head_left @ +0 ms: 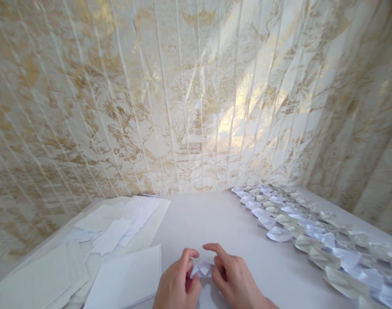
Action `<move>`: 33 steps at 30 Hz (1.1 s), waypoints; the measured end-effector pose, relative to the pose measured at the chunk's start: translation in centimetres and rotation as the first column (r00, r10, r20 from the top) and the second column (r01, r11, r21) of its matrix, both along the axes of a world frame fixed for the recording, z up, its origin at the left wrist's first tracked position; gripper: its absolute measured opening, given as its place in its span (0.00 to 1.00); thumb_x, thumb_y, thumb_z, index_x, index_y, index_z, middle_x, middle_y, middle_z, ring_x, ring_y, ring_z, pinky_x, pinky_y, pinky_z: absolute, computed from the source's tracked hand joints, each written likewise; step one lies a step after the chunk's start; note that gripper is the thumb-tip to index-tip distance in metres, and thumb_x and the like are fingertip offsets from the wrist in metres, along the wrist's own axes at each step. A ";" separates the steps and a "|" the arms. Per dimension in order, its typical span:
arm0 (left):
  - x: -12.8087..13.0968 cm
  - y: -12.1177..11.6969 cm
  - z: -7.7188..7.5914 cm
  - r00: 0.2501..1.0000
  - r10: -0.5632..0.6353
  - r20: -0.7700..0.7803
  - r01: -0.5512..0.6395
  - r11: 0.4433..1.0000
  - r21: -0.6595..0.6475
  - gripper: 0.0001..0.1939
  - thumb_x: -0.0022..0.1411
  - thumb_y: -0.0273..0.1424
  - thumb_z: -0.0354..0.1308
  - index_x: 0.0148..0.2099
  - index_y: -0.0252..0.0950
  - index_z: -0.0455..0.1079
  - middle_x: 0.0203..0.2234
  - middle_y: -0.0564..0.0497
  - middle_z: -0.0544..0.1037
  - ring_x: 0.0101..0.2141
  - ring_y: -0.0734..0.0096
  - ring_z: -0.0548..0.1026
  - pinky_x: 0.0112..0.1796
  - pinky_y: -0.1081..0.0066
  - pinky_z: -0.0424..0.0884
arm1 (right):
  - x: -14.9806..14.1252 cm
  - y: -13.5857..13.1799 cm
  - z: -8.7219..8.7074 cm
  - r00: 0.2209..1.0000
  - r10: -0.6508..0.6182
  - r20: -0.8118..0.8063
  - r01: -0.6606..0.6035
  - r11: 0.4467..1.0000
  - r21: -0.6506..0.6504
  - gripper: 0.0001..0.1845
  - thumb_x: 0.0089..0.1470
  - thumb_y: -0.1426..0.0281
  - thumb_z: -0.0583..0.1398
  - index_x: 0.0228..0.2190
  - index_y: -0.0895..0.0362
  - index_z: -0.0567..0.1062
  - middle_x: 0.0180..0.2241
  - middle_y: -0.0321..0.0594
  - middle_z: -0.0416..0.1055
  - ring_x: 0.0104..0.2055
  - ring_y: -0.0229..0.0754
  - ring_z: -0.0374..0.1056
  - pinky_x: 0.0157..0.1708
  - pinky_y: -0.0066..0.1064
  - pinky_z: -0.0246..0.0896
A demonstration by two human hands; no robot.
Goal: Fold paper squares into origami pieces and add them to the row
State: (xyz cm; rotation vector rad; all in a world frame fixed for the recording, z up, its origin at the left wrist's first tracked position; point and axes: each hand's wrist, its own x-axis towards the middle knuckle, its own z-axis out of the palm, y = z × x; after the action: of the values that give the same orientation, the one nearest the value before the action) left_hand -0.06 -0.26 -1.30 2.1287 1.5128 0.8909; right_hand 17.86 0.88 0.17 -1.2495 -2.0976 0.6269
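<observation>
The left hand [178, 281] and right hand [236, 274] pinched a small folded paper [204, 269] between them, over the table [196, 223] (whether its folding was complete, I could not tell). Many folded pieces [279, 234] lay in rows at right; flat sheets [128, 277] at left were unfolded.

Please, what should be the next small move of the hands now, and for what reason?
Probably lower the index fingers and gently press the creases of the small folded paper. The left hand and right hand are at its two ends, while the index fingers curve above it, seemingly not touching; a peaked fold stands up in its middle.
</observation>
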 end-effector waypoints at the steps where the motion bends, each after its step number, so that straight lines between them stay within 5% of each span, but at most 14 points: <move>1: -0.1 0.0 0.0 1.000 0.007 0.001 -0.007 1.000 -0.016 0.15 0.58 0.24 0.44 0.47 0.42 0.61 0.19 0.62 0.56 0.20 0.70 0.65 0.26 0.74 0.56 | 0.0 0.0 -0.1 1.000 0.010 0.003 -0.010 1.000 0.019 0.23 0.51 0.77 0.50 0.50 0.57 0.67 0.19 0.24 0.54 0.20 0.36 0.55 0.24 0.25 0.48; 8: -0.3 0.4 0.1 0.999 0.049 0.021 -0.048 0.997 -0.055 0.09 0.62 0.28 0.41 0.42 0.43 0.59 0.16 0.63 0.56 0.18 0.69 0.63 0.24 0.74 0.53 | -0.3 -0.5 0.4 0.997 0.062 0.034 -0.063 0.997 0.038 0.23 0.53 0.75 0.50 0.52 0.56 0.65 0.21 0.26 0.56 0.21 0.36 0.57 0.26 0.25 0.51; 20: -0.1 -0.1 0.4 0.999 0.036 0.027 -0.036 0.999 0.002 0.12 0.58 0.24 0.42 0.43 0.43 0.58 0.15 0.65 0.50 0.17 0.69 0.59 0.23 0.73 0.49 | -0.4 -0.5 0.5 0.987 0.012 0.161 -0.017 0.999 0.030 0.33 0.43 0.79 0.52 0.54 0.58 0.64 0.30 0.38 0.72 0.30 0.43 0.69 0.32 0.29 0.59; 33: 0.1 -0.3 0.3 0.998 -0.003 -0.062 0.006 0.998 0.060 0.14 0.55 0.23 0.45 0.43 0.44 0.58 0.14 0.64 0.55 0.16 0.68 0.61 0.23 0.72 0.52 | -0.2 -0.3 -0.5 0.987 0.014 0.158 -0.027 0.997 0.078 0.24 0.51 0.79 0.49 0.50 0.57 0.65 0.27 0.36 0.74 0.29 0.43 0.72 0.30 0.28 0.58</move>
State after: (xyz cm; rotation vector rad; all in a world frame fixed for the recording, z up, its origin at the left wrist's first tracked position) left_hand 0.05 -0.54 -1.04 2.2210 1.5288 0.8872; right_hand 17.69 0.58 -0.36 -1.2707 -2.2440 0.4610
